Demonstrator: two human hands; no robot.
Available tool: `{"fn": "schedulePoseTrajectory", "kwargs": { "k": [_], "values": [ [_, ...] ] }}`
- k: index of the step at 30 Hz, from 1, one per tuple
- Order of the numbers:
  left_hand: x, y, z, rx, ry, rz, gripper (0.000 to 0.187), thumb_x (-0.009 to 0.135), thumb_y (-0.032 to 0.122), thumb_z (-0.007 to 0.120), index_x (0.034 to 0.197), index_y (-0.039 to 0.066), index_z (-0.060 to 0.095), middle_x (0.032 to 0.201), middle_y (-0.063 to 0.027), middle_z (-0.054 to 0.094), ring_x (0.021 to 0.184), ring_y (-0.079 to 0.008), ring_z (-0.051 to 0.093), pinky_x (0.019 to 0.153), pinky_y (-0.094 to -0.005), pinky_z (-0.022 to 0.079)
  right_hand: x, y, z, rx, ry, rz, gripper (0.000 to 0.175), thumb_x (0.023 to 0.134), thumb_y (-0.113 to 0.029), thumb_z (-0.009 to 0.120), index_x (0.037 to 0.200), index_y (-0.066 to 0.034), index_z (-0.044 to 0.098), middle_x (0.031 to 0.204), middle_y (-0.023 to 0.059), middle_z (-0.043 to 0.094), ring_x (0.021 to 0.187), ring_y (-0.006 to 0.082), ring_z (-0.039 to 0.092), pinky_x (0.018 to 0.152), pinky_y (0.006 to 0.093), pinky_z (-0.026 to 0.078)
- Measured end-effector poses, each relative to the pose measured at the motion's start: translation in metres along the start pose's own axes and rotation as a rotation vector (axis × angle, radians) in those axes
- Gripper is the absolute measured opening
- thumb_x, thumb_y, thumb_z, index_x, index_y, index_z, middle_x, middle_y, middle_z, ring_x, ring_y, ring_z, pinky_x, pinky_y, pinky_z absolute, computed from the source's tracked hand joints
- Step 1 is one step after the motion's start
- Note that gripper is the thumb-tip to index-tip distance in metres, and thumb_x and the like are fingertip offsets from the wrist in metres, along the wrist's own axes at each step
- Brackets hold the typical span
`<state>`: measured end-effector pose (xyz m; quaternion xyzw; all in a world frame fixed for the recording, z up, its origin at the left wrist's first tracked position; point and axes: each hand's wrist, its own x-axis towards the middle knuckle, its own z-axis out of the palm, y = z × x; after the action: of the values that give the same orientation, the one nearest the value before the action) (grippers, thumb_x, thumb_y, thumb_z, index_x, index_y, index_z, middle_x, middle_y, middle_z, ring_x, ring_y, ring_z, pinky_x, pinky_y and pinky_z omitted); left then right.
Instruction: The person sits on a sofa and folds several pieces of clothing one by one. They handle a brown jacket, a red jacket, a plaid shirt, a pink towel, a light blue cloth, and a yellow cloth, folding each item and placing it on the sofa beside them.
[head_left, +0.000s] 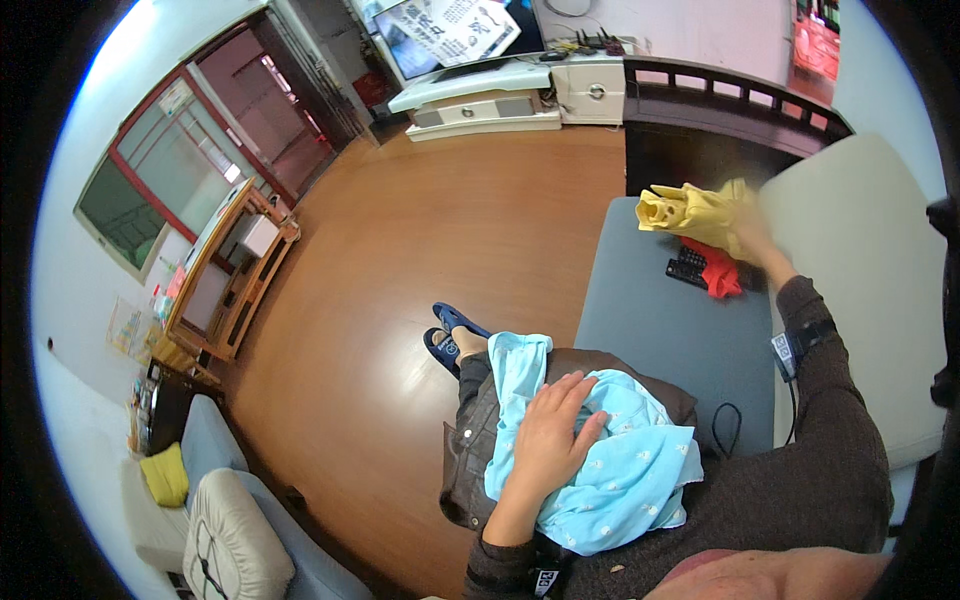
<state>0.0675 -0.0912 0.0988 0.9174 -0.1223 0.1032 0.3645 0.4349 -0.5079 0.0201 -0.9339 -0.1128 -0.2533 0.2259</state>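
Observation:
A light blue cloth garment with small white prints (622, 480) lies bunched on my lap, over a dark brown leather-like piece (476, 465). My left hand (551, 435) rests flat on the blue garment, fingers slightly spread, not gripping it. My right hand (748, 225), blurred, is at a folded yellow garment (690, 214) above the far end of the blue-grey sofa seat; its fingers are partly hidden and appear closed on the cloth. Just below the yellow garment lie a red cloth (721, 276) and black remote controls (686, 271).
The cream sofa backrest (855, 285) rises at the right, with a dark wooden railing (735, 90) beyond the seat. A black cable loop (726, 429) lies near my right side. A television cabinet (480, 105) stands ahead, a wooden shelf table (225, 277) at the left.

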Motion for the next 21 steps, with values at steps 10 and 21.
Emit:
{"fn": "schedulePoseTrajectory", "kwargs": {
  "k": [10, 21],
  "values": [
    [-0.004, -0.004, 0.005, 0.024, 0.051, 0.045, 0.044, 0.096, 0.032, 0.063, 0.130, 0.005, 0.061, 0.137, -0.0179, 0.059, 0.124, -0.0382, 0.055, 0.106, -0.0462, 0.042, 0.015, -0.050, -0.075, 0.288, 0.145, 0.047, 0.039, 0.081, -0.009, 0.065, 0.120, -0.0061, 0.070, 0.104, 0.0098, 0.076, 0.096, 0.0196, 0.071, 0.085, 0.0296, 0.052],
    [-0.013, 0.000, 0.000, -0.162, 0.179, -0.020, 0.044, 0.096, 0.029, 0.062, 0.131, 0.002, 0.059, 0.137, -0.0210, 0.058, 0.124, -0.0398, 0.055, 0.108, -0.0487, 0.041, 0.016, -0.079, -0.113, 0.349, 0.184, -0.061, 0.043, 0.082, 0.001, 0.058, 0.123, -0.0025, 0.067, 0.113, 0.0100, 0.074, 0.104, 0.0186, 0.069, 0.093, 0.0287, 0.051]
  ]
}}
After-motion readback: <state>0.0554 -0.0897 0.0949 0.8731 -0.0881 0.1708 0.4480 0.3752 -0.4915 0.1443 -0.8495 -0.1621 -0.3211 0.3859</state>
